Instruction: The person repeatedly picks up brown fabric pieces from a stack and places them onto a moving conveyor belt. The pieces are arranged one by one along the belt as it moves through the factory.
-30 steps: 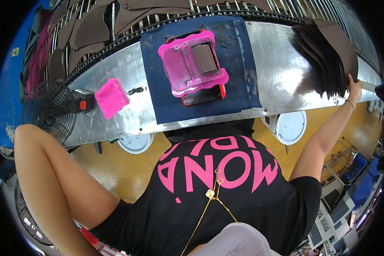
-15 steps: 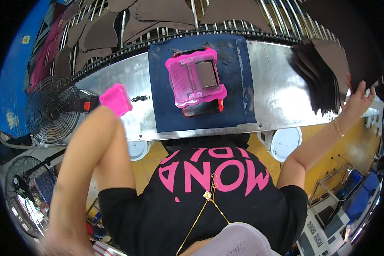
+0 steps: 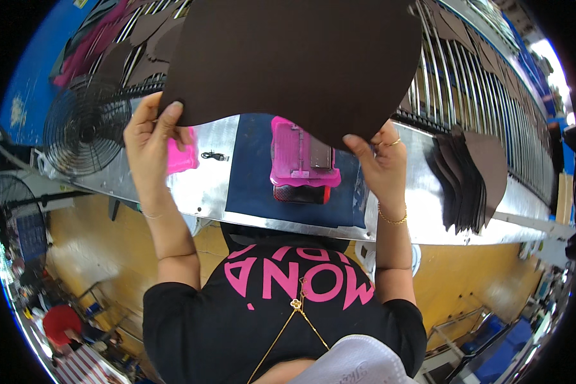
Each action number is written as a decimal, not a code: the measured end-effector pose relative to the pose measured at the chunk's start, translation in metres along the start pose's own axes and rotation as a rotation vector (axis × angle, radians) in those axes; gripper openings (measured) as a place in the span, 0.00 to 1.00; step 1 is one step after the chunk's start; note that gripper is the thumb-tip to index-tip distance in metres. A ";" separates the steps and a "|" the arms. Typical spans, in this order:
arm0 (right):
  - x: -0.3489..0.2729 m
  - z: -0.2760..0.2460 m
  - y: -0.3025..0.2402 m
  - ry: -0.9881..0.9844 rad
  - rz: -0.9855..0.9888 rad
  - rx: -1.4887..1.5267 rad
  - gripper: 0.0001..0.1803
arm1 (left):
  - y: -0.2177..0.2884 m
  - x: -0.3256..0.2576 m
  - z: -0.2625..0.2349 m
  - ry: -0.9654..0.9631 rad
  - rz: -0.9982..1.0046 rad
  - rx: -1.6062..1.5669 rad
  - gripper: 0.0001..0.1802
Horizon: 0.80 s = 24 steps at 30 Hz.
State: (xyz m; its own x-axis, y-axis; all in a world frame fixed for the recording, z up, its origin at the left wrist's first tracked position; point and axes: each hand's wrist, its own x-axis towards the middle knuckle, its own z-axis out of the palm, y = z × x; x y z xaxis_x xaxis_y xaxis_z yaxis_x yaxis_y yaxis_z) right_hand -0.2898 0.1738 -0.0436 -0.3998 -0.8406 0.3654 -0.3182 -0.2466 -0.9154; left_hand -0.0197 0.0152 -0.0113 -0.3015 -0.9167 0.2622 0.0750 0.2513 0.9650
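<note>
A large dark brown cut sheet (image 3: 301, 61) is held up close in front of me and hides much of the table behind it. My left hand (image 3: 152, 131) grips its lower left edge with the thumb on the near face. My right hand (image 3: 379, 160) pinches its lower right edge. Below the sheet, a pink hinged frame (image 3: 301, 157) lies on a dark blue mat (image 3: 253, 173) on the shiny metal table (image 3: 201, 192).
A stack of dark brown cut pieces (image 3: 464, 179) lies on the table at the right. A small pink block (image 3: 182, 160) and a black fan (image 3: 86, 125) are at the left. A rack of metal bars (image 3: 467, 83) runs behind the table.
My right hand has left the stack at the right, and both hands have come up with a brown sheet held in front of me. My left arm rose from my side.
</note>
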 end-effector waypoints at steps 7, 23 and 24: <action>0.008 0.018 0.002 -0.185 -0.157 -0.329 0.05 | 0.011 0.001 -0.039 0.061 0.090 0.164 0.10; -0.068 -0.099 0.044 0.065 0.109 -0.618 0.03 | -0.016 0.005 0.057 -0.684 0.277 0.504 0.04; -0.074 -0.109 0.046 0.108 0.131 -0.607 0.03 | -0.014 0.005 0.068 -0.710 0.306 0.496 0.05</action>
State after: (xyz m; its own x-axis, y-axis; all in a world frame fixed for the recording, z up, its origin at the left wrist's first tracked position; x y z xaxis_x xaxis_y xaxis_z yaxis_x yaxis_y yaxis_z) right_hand -0.3685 0.2774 -0.0940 -0.5430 -0.7839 0.3011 -0.6792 0.1991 -0.7064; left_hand -0.0867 0.0280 -0.0239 -0.8612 -0.4230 0.2817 -0.1189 0.7066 0.6976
